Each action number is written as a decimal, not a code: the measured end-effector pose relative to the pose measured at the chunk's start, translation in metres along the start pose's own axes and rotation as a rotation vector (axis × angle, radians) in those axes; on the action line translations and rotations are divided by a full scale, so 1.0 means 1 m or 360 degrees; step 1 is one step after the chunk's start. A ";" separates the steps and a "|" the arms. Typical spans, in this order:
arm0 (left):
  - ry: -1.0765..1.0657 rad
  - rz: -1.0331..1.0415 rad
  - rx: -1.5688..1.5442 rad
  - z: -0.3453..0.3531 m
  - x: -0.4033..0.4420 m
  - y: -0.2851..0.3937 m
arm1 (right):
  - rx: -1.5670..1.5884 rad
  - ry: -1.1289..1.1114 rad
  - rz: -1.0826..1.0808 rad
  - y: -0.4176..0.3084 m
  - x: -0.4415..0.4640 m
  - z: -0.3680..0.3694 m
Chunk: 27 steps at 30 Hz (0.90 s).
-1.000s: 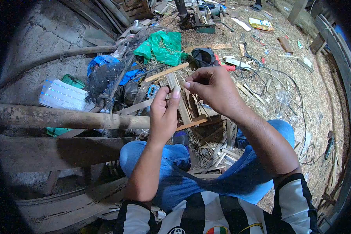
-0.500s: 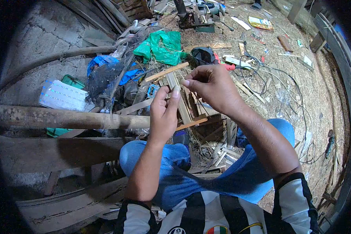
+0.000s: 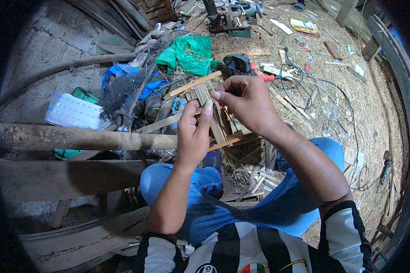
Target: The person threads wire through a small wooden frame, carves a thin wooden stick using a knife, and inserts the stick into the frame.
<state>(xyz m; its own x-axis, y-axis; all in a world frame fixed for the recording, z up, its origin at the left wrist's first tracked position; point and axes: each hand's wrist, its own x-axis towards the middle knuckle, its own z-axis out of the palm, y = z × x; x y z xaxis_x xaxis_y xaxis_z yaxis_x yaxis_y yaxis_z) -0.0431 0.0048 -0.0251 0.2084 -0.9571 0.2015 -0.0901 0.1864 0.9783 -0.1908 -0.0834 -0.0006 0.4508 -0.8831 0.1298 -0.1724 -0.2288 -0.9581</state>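
Observation:
My left hand (image 3: pixel 195 132) is closed, its thumb and curled fingers pinched together just left of the pale wooden slats (image 3: pixel 218 131). My right hand (image 3: pixel 250 102) pinches thumb against forefinger close to the left thumb tip. Whatever lies between the fingertips is too small to make out. Behind and below both hands are the slats, with a light wooden strip (image 3: pixel 195 83) across their far end and an orange-brown strip (image 3: pixel 225 144) across the near end. The hands hide part of the slats, and I cannot tell whether they touch them.
A bamboo pole (image 3: pixel 77 137) runs in from the left, above a wooden plank (image 3: pixel 68 181). Beyond the hands lie a green plastic bag (image 3: pixel 189 54), a black-and-red power tool (image 3: pixel 239 66) and cords (image 3: pixel 351 107). Wood scraps (image 3: pixel 264 182) lie between my knees.
My left hand has shifted very slightly to the right, closer to the right fingertips. The right hand stays nearly in place, still pinching.

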 end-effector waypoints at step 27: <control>0.0032 0.0053 -0.0045 0.002 0.001 0.000 | 0.0126 0.0199 -0.0051 0.002 0.001 0.012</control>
<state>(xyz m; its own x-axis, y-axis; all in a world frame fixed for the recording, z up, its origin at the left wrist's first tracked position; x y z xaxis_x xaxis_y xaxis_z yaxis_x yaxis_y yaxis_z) -0.0447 0.0030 -0.0248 0.2250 -0.9457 0.2347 -0.0696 0.2247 0.9719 -0.1796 -0.0800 -0.0052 0.3417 -0.9211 0.1868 -0.0879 -0.2292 -0.9694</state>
